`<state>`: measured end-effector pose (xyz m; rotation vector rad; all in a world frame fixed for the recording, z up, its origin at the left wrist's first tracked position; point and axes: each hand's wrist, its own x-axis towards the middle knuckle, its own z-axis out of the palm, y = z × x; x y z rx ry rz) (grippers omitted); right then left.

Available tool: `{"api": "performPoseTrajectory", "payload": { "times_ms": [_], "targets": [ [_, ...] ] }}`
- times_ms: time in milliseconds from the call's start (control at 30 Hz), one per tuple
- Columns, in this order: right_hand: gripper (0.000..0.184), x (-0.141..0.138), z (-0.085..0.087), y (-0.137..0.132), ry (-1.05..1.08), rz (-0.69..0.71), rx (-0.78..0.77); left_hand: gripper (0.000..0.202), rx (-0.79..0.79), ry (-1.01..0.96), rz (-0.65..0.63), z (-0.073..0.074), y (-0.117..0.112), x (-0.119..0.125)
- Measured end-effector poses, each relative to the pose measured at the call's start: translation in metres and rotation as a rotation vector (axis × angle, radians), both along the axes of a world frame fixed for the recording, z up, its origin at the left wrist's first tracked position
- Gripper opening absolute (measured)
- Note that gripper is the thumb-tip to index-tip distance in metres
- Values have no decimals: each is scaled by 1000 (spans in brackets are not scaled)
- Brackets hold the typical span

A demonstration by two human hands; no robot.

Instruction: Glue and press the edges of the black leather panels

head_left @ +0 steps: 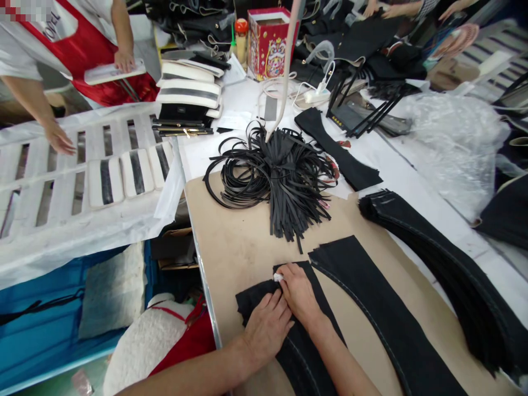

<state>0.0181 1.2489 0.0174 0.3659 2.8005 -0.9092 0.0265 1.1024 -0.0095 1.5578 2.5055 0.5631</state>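
Observation:
My left hand (pixel 269 329) lies over a curved black fabric piece (pixel 307 360), its fingers extended flat against it. Just beside it, my right hand (pixel 300 292) pinches a small white piece (pixel 278 277) near the upper end of the black fabric; what the white piece is made of I cannot make out. The hands touch or nearly touch. To their right on the brown board (pixel 235 236) is another long curved black piece (pixel 371 308) with a pale line along its edge. Beyond them sits a tied bundle of black strips (pixel 284 176).
A thick stack of black curved pieces (pixel 445 280) lies at right. Farther back are a red box (pixel 270 47), a black router (pixel 350 116) and clear plastic wrap (pixel 449 143). At left, a co-worker in a red apron (pixel 97 60) stands by a slatted white rack (pixel 37 165).

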Motion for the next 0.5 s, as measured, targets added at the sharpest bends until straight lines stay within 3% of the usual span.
{"api": "performPoseTrajectory", "payload": {
  "times_ms": [133, 233, 300, 400, 500],
  "targets": [
    [18, -26, 1, 1, 96, -95, -44, 35, 20, 30, 11, 3, 0, -2],
    [14, -23, 10, 20, 149, -292, -126, 39, 49, 124, 21, 2, 2, -2],
    [13, -13, 13, 28, 109, -275, -185, 43, 48, 233, 5, -3, 5, -3],
    [19, -1, 6, 19, 3, -85, -206, 43, 58, 795, -184, -6, 3, -17],
    [18, -8, -9, -1, 85, -145, -243, 33, 14, 1404, -409, 5, -13, -48]
  ]
}}
